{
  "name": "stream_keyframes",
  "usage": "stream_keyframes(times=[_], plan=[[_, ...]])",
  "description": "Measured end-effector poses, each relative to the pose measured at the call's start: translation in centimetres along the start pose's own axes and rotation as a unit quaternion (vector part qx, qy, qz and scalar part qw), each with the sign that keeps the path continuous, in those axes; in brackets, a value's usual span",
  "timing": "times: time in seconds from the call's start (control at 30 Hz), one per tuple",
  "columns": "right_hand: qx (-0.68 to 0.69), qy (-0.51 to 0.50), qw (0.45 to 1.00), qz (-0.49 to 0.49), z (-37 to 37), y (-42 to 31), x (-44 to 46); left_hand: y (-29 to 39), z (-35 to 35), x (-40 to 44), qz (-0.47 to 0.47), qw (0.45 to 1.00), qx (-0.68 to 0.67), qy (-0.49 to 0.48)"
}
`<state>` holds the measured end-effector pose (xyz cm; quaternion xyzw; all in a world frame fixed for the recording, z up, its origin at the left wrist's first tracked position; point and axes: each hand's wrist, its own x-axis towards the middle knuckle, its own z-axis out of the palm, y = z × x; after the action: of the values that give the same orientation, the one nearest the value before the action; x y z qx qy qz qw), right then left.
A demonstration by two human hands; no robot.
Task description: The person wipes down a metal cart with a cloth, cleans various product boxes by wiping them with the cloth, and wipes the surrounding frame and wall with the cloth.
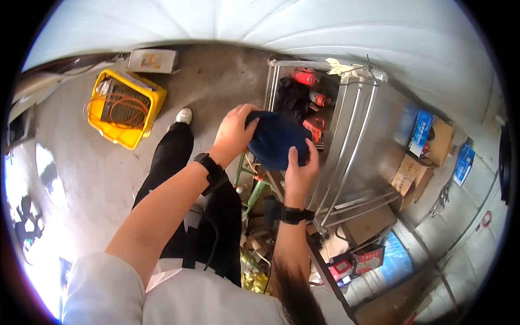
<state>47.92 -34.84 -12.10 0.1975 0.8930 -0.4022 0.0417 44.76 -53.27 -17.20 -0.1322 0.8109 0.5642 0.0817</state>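
"Dark blue and soft-looking, the round thing (275, 142) sits between two hands. Which edge does each one have?"

"The left hand (234, 129) is clamped on its left edge, thumb against the rim. The right hand (301, 168) grips the lower right edge, thumb laid over the near face. Any fingertips behind it are hidden."

"And the arms?"

"Both reach forward. The left forearm (170, 208) slants in from the lower left; the right forearm (291, 246) points nearly straight ahead. Each wrist wears a black band (213, 173)."

"So the thing is held up, clear of the floor (214, 73)?"

"Yes, and beyond its right side stands a metal rack (359, 127), with red items (304, 77) and black cloth (292, 97) inside."

"What lies farther off?"

"On the left, a yellow crate (157, 105) on the floor, an orange cable (140, 103) coiled over its contents. Just past it, a pale box (153, 60)."
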Motion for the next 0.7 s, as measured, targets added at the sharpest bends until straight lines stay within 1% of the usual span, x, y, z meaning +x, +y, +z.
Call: stream_keyframes(times=[0.03, 0.1, 0.13, 0.17, 0.2, 0.27, 0.3, 0.33, 0.4, 0.43, 0.5, 0.53, 0.6, 0.67, 0.7], plan=[[0.036, 0.083, 0.995, -0.045, 0.9, -0.8, -0.3, 0.0, 0.2, 1.1, 0.040, 0.998, 0.040, 0.012], [0.017, 0.196, 0.978, -0.063, 1.6, -2.6, -0.8, 0.8, 0.7, 3.0, 0.117, 0.988, 0.099, 0.029], [0.006, 0.252, 0.965, -0.072, 1.7, -3.2, -1.0, 1.6, 1.2, 3.5, 0.158, 0.982, 0.097, 0.025], [0.016, 0.301, 0.952, -0.054, 1.9, -3.4, -1.1, 2.3, 1.8, 4.4, 0.204, 0.974, 0.095, 0.025], [-0.007, 0.346, 0.931, -0.112, 1.9, -2.1, -0.9, 3.1, 2.3, 5.6, 0.256, 0.962, 0.093, 0.027], [-0.076, 0.420, 0.882, -0.199, 1.8, -0.9, -0.4, 4.7, 3.9, 6.7, 0.306, 0.951, 0.046, -0.004], [-0.135, 0.451, 0.850, -0.236, 2.0, -0.3, -0.2, 5.0, 5.2, 7.2, 0.324, 0.946, 0.020, -0.025], [-0.206, 0.446, 0.841, -0.226, 2.2, 0.7, 0.0, 5.2, 6.5, 7.5, 0.343, 0.939, -0.006, -0.039], [-0.344, 0.419, 0.816, -0.201, 2.8, 3.1, 0.5, 4.7, 9.7, 8.0, 0.333, 0.937, -0.086, -0.062], [-0.373, 0.395, 0.819, -0.185, 3.4, 3.8, 1.4, 4.5, 10.5, 8.2, 0.295, 0.948, -0.105, -0.059], [-0.414, 0.400, 0.789, -0.213, 4.1, 3.4, 3.8, 4.2, 12.0, 8.9, 0.223, 0.963, -0.140, -0.059], [-0.434, 0.401, 0.776, -0.220, 4.4, 2.7, 4.8, 3.9, 12.6, 9.9, 0.239, 0.959, -0.154, -0.019], [-0.430, 0.382, 0.783, -0.236, 4.8, 0.9, 7.6, 3.5, 13.0, 12.3, 0.235, 0.956, -0.167, 0.058], [-0.391, 0.371, 0.795, -0.277, 5.9, -0.9, 10.6, 4.1, 12.4, 14.5, 0.183, 0.958, -0.212, 0.059], [-0.400, 0.383, 0.777, -0.300, 6.4, -1.5, 11.9, 4.3, 12.2, 15.8, 0.231, 0.942, -0.233, 0.075]])
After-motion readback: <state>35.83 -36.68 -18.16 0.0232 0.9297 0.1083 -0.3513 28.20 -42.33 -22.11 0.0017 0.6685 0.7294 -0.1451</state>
